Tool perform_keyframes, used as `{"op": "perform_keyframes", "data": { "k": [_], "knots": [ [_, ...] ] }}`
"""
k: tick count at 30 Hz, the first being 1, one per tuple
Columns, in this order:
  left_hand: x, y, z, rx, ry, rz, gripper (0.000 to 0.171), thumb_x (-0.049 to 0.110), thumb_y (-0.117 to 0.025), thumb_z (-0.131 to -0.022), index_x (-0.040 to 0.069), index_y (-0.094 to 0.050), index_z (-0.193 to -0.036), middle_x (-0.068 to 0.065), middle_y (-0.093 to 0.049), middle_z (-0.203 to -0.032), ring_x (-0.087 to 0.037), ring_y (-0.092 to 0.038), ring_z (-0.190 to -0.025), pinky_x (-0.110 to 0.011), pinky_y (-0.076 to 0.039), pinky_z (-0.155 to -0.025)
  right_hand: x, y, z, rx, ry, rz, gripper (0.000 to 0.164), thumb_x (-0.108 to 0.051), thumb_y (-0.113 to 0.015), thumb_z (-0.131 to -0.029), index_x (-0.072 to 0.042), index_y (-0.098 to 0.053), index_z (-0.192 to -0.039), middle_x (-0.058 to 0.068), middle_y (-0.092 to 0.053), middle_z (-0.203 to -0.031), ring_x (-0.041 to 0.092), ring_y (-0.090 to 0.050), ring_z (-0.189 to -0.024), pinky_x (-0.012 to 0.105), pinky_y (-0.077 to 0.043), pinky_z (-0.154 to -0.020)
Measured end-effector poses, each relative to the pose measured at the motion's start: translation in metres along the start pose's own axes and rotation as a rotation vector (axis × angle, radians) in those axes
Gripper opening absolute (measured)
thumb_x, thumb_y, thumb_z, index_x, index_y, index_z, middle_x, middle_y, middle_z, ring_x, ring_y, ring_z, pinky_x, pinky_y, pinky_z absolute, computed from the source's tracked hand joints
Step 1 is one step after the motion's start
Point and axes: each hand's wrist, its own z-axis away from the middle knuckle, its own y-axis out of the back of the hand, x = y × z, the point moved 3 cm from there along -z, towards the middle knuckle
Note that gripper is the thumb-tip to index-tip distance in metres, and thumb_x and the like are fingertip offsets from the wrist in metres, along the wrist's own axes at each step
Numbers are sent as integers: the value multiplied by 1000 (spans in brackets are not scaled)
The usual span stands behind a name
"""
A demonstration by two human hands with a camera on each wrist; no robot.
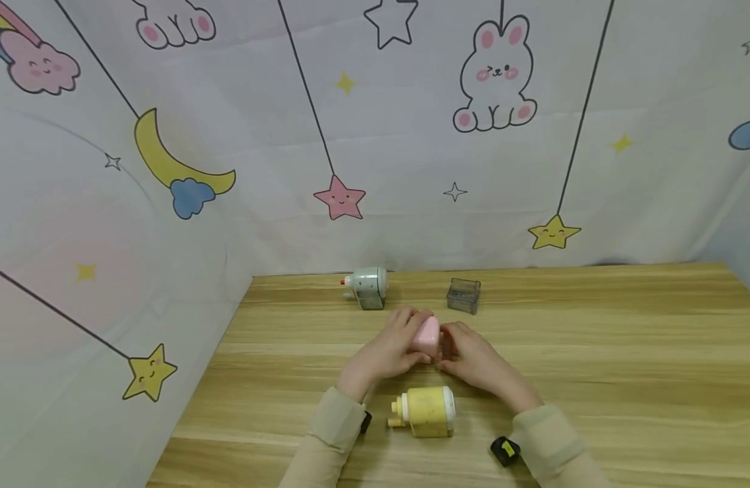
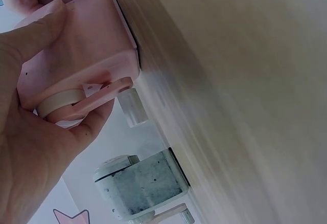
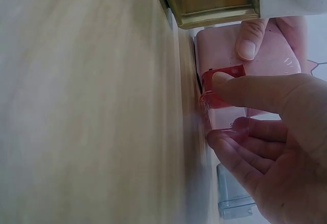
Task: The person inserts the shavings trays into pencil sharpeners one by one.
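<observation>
My left hand [image 1: 390, 346] grips a pink crank pencil sharpener [image 1: 428, 335], its thumb on one side and fingers round the back. In the left wrist view, the sharpener's crank handle [image 2: 102, 100] sticks out beside the palm. With thumb and fingertips, my right hand [image 1: 475, 359] pinches a see-through red shavings drawer [image 3: 236, 71] right at the end of the pink sharpener. The right wrist view shows the drawer overlapping the pink body, its lower part clear over the fingertips. Both hands are low over the wooden table [image 1: 625, 352].
Nearest my sleeves lies a yellow crank sharpener [image 1: 428, 412]. Farther back stand a grey-green sharpener [image 1: 370, 288] and a smoky see-through drawer [image 1: 463, 295]. A small black piece with a yellow mark [image 1: 505, 450] is by my right cuff. Patterned cloth [image 1: 411, 230] hangs behind the table.
</observation>
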Motion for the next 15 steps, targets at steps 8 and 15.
{"op": "perform_keyframes", "data": {
  "k": [8,15],
  "knots": [
    [1,0,0,3,-8,-28,69,28,-70,-76,5,-35,-132,-13,-45,-114,-22,-38,-105,-37,-46,-87,0,-2,-1,10,-9,-7,59,-19,-76,-69,2,-50,-118,16,-58,-106,25,-53,-94,47,-49,-79],
    [2,1,0,3,-15,-25,67,27,-70,-76,4,-37,-130,-13,-45,-113,-23,-38,-105,-38,-45,-86,1,-5,-3,18,3,-2,67,-19,-76,-69,2,-45,-125,18,-58,-113,27,-52,-99,49,-48,-82]
  ]
}}
